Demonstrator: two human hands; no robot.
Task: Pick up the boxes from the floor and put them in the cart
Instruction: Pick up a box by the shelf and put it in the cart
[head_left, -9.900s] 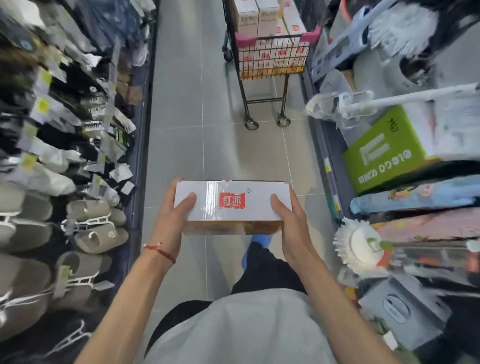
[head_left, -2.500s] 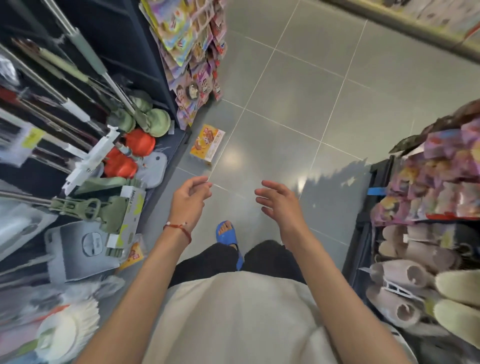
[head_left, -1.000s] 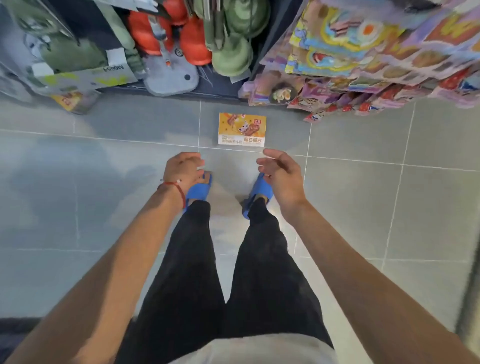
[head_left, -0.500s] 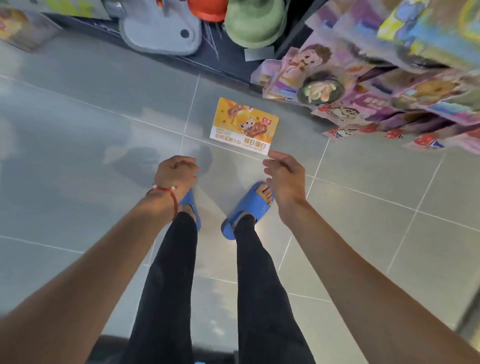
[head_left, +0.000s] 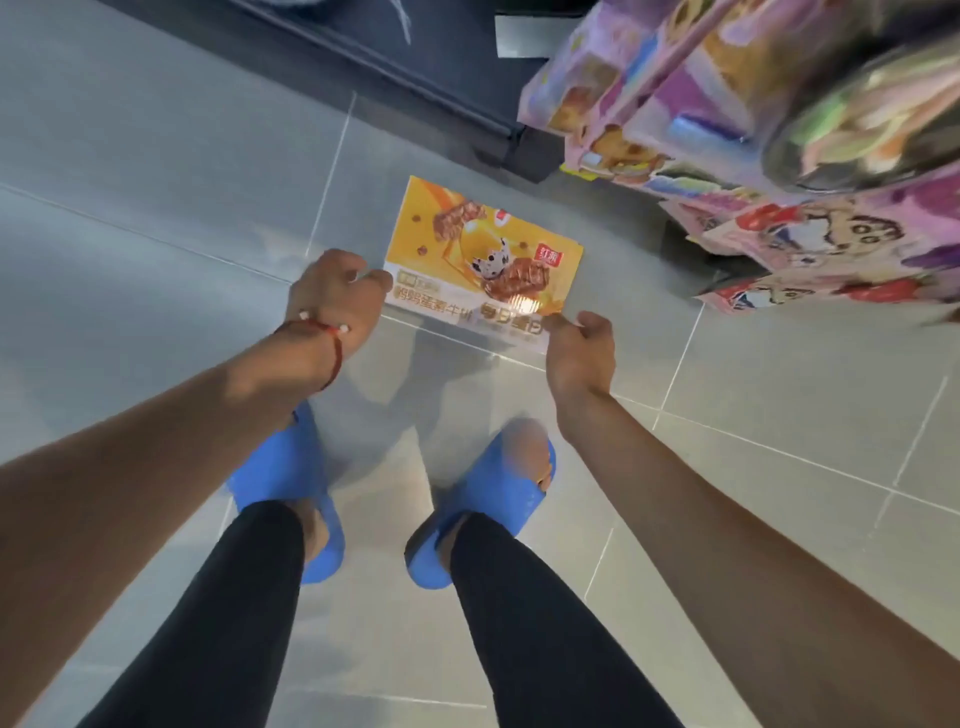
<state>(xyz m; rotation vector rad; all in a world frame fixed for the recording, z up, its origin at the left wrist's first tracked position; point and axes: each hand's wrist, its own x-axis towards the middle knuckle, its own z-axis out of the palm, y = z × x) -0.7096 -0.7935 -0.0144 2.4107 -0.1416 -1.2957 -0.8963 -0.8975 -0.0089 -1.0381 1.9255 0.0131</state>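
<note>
Both arms reached down toward the floor (head_left: 156, 208). The box (head_left: 467, 244) lay flat on the grey tiles, printed side up, orange with a snack picture and a pale strip of lettering along its near edge. It sat just beyond both hands and between them.

The left hand (head_left: 332, 296) was at the box's near left corner, back of the hand up and fingers curled under. Its knuckles met that corner, but whether the fingers had closed on the box could not be told. A red cord bracelet (head_left: 332, 343) with white beads circled the wrist behind it.

The right hand (head_left: 579, 353) was at the box's near right corner, with its fingers (head_left: 558, 319) curled and one tip overlapping the pale edge. Whether it gripped the box or only touched it could not be told.

Behind the hands, toward the body, two blue slippers (head_left: 493, 493) stood apart on the tiles, one under each forearm, with black trousers (head_left: 218, 623) above them. Beyond the right hand and off to its outer side hung a blurred mass of colourful packs (head_left: 753, 130), close to the box's far right corner. Beyond the left hand, past the box, ran a dark shelf base (head_left: 415, 67).
</note>
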